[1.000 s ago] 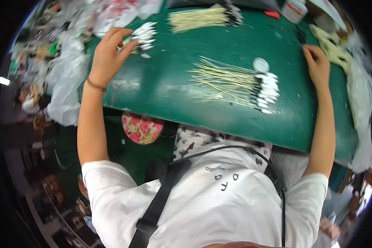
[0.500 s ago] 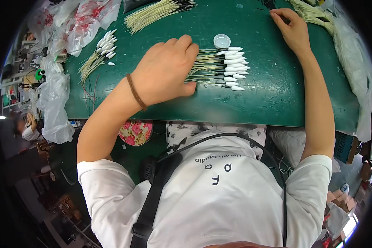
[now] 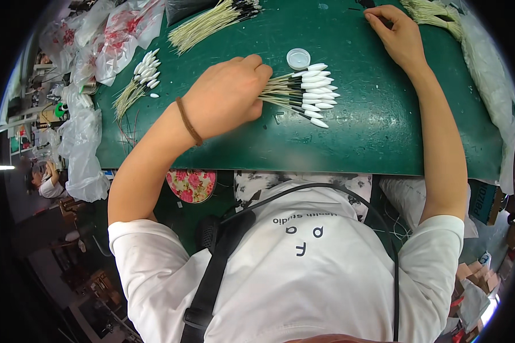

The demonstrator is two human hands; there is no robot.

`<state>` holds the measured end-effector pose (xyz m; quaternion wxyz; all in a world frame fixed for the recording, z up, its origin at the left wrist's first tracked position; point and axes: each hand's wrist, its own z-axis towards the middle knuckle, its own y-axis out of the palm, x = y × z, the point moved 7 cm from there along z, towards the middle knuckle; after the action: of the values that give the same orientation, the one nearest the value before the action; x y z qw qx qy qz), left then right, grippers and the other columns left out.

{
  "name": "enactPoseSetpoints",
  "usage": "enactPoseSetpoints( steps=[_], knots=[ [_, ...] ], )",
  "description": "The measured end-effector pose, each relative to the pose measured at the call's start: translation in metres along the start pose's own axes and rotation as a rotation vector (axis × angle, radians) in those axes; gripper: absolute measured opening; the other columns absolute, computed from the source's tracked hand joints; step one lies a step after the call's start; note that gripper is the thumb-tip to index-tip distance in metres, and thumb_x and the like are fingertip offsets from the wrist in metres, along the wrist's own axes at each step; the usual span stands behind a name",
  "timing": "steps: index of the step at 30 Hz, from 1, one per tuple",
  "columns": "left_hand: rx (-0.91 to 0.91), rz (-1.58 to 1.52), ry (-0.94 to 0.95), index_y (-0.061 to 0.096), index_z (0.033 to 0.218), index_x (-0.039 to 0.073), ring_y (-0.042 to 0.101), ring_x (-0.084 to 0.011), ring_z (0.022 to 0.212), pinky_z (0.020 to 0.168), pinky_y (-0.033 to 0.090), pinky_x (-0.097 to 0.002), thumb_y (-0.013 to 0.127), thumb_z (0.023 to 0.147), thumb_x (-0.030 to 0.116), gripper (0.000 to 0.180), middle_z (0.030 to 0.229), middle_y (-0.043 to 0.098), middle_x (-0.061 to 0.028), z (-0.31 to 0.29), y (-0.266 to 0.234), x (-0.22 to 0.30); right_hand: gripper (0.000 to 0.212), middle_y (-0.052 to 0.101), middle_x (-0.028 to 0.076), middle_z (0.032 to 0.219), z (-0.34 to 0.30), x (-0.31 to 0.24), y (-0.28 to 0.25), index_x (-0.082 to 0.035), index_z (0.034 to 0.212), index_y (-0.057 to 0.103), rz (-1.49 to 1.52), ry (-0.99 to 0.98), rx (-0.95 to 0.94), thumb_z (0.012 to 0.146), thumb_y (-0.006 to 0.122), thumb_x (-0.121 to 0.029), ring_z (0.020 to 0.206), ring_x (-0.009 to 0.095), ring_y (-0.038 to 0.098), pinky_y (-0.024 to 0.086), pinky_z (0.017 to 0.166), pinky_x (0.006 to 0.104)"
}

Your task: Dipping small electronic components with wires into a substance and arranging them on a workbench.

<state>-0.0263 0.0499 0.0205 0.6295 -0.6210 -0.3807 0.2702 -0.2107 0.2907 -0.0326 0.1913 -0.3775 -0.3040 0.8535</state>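
My left hand [image 3: 226,94] lies closed over the stem ends of a bundle of thin pale sticks with white pointed tips [image 3: 303,91], in the middle of the green table [image 3: 355,143]. A thin band circles that wrist. My right hand [image 3: 399,35] rests at the far right of the table, fingers bent, beside a pile of pale stems [image 3: 432,11]; whether it pinches anything is unclear. A small white round cap [image 3: 298,58] sits just beyond the bundle.
A smaller bunch of white-tipped sticks [image 3: 138,80] lies at the table's left, and a bundle of dark-tipped stems [image 3: 212,20] at the far edge. Clear plastic bags [image 3: 106,40] crowd the left side. A flowered round stool [image 3: 192,185] stands under the near edge.
My left hand came from the small bunch at the far left to the middle bundle and closed on its stems. My right hand shifted toward the far right pile.
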Motion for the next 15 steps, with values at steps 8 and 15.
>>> enactPoseSetpoints(
  steps=[8, 15],
  knots=[
    [0.087, 0.006, 0.019, 0.055, 0.090, 0.000, 0.059, -0.0371, 0.084, 0.073, 0.049, -0.0453, 0.063, 0.077, 0.002, 0.015, 0.089, 0.056, -0.0160, 0.0074, 0.0071, -0.0033, 0.020, 0.068, 0.001, 0.093, 0.0002, -0.0014, 0.0001, -0.006, 0.107, 0.072, 0.001, 0.013, -0.009, 0.094, 0.068, -0.020, 0.079, 0.010, 0.060, 0.048, 0.072, 0.0240],
    [0.088, 0.010, 0.070, 0.058, 0.084, -0.002, 0.060, -0.0361, 0.081, 0.072, 0.051, -0.0444, 0.064, 0.072, 0.001, 0.014, 0.086, 0.058, -0.0172, 0.0068, 0.0096, -0.0028, 0.019, 0.068, 0.001, 0.092, -0.0012, -0.0015, -0.0009, -0.005, 0.107, 0.071, 0.008, 0.027, -0.007, 0.094, 0.068, -0.019, 0.078, 0.010, 0.059, 0.048, 0.072, 0.0239]
  ],
)
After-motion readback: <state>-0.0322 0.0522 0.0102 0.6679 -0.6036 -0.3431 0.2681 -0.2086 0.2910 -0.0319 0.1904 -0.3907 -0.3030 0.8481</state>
